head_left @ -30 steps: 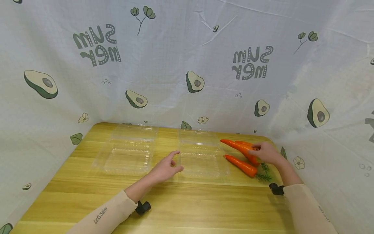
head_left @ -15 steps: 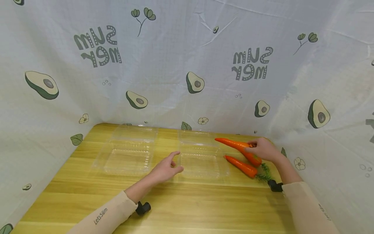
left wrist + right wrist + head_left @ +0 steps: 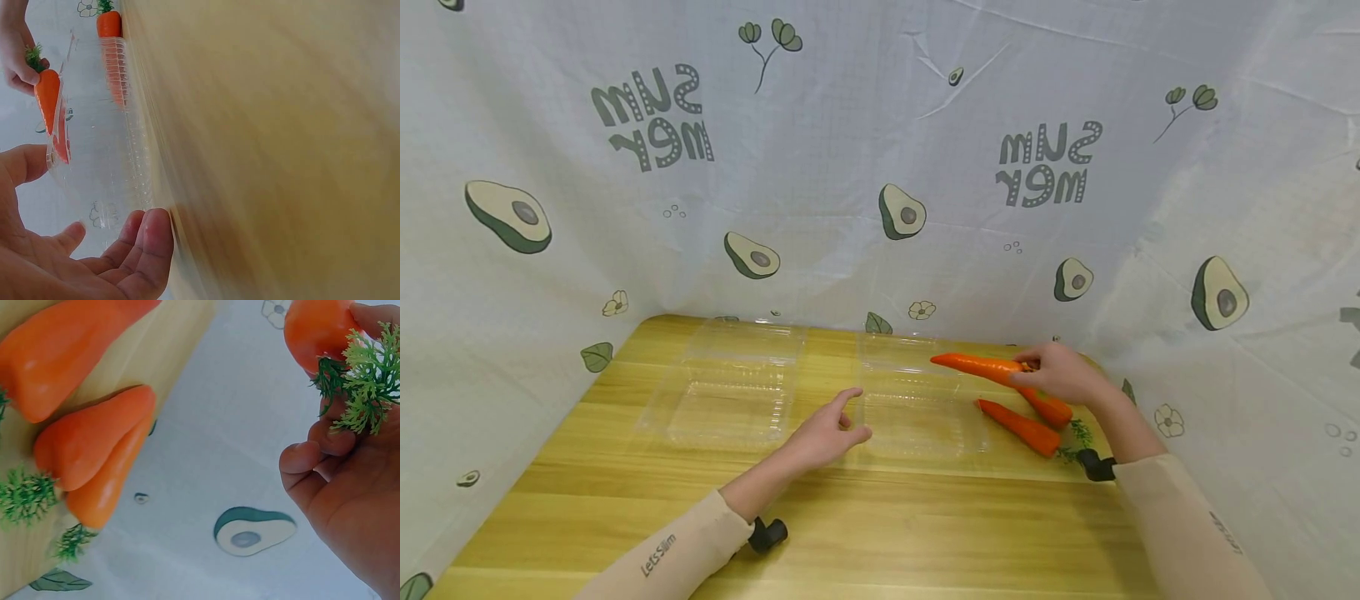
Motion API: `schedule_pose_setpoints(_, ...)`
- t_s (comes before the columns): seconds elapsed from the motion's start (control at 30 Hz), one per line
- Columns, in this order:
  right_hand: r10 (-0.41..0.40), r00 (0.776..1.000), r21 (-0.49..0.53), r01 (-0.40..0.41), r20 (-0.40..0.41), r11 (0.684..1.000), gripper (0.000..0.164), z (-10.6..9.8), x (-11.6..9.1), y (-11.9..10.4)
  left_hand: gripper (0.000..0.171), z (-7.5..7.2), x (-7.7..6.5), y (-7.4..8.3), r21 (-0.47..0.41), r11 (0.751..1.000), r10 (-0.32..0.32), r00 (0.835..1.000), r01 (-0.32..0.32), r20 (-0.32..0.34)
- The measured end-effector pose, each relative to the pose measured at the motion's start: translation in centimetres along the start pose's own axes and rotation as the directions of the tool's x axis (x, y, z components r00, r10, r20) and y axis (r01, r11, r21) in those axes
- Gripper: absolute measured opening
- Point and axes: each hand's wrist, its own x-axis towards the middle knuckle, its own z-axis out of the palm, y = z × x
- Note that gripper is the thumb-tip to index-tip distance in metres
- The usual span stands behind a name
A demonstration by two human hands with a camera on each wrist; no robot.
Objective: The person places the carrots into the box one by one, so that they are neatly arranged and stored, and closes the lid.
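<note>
My right hand (image 3: 1060, 372) grips an orange carrot (image 3: 973, 365) near its leafy end, thumb and fingers around the top. The carrot is raised, its tip pointing left above the back of a clear plastic container (image 3: 917, 417). In the right wrist view, green fronds (image 3: 375, 375) stick out beside the fingers. My left hand (image 3: 820, 433) is at the left side of that container, fingers relaxed and parted; a fingertip (image 3: 37, 161) appears to touch the rim. More carrots lie on the table right of the container: one in front (image 3: 1021, 427) and two together (image 3: 94, 440).
A second clear container (image 3: 730, 408) with its lid open stands left on the wooden table (image 3: 880, 533). The near container's lid (image 3: 902, 352) lies back too. A patterned cloth (image 3: 820, 167) hangs behind and at the sides.
My right hand has lifted the carrot off the pile and moved it left and slightly up toward the near container. The left hand stays where it was.
</note>
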Motion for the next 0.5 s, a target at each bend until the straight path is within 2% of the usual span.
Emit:
schedule_pose_setpoints(0.27,-0.029,0.999,-0.016,0.029,0.037,0.999,0.035,0.1,0.6,-2.0,0.071,0.1,0.0,0.1,-0.001,1.000,-0.001,1.000,0.001,0.002)
schedule_pose_setpoints(0.5,-0.069,0.995,-0.021,0.071,0.072,0.997,0.037,0.5,1.1,-3.6,0.072,0.2,-0.1,0.2,0.027,1.000,-0.005,1.000,0.005,0.001)
